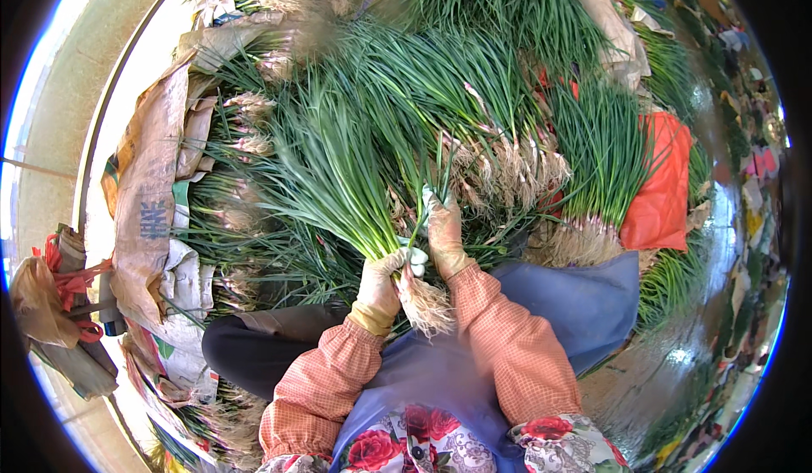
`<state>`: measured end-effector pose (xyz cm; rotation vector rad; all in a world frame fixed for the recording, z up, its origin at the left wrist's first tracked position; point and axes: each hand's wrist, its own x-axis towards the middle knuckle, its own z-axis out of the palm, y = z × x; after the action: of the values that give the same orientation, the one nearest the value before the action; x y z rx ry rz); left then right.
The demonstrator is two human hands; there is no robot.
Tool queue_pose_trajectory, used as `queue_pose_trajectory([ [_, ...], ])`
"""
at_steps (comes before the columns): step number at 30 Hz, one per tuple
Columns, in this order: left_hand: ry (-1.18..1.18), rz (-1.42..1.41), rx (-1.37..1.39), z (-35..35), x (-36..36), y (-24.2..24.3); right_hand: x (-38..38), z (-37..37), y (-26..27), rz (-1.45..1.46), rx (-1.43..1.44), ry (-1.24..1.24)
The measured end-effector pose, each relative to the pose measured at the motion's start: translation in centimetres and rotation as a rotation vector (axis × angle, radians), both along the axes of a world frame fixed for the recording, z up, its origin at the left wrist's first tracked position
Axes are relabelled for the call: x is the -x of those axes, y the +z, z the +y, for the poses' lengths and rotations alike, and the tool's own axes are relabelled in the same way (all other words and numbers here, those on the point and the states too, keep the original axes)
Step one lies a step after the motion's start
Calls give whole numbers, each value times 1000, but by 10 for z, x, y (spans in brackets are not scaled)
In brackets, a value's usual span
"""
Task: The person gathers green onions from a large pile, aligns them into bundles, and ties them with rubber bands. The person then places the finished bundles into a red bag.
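Observation:
My left hand [384,283], in a pale rubber glove, is closed around a bunch of scallion-like greens [358,210]. The long leaves fan up and to the left, while the pale fibrous roots [426,305] hang below the fist over my lap. Just to the right, my gloved right hand [443,229] has its fingers curled around a thin green stalk [420,210] at the edge of the bunch. Its palm is turned away, so part of the grip is hidden. Beyond both hands lies a large heap of the same greens [444,80], roots toward me.
A neat bundle of greens [599,156] leans by a red plastic bag [660,181] at right. Woven sacks [149,187] line the left side beside more rooted bunches [244,146]. My knee under a blue apron [571,302] is close on the right; a dark-trousered leg [254,352] is at left.

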<state>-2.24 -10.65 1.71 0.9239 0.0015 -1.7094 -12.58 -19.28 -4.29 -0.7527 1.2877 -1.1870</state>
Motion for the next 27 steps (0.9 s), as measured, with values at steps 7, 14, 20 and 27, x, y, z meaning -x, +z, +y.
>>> queue_pose_trajectory([
  [7,35,11,-35,17,-12,0,23,-26,35,-270,-112,-383],
  [14,-145,-50,38,11,-39,11,16,34,37,-37,-80,848],
  [20,159,-308,353,-5,-93,60,59,35,31,824,-44,1359],
  [27,56,65,354,-42,-62,8,57,-6,14,1184,-286,943],
])
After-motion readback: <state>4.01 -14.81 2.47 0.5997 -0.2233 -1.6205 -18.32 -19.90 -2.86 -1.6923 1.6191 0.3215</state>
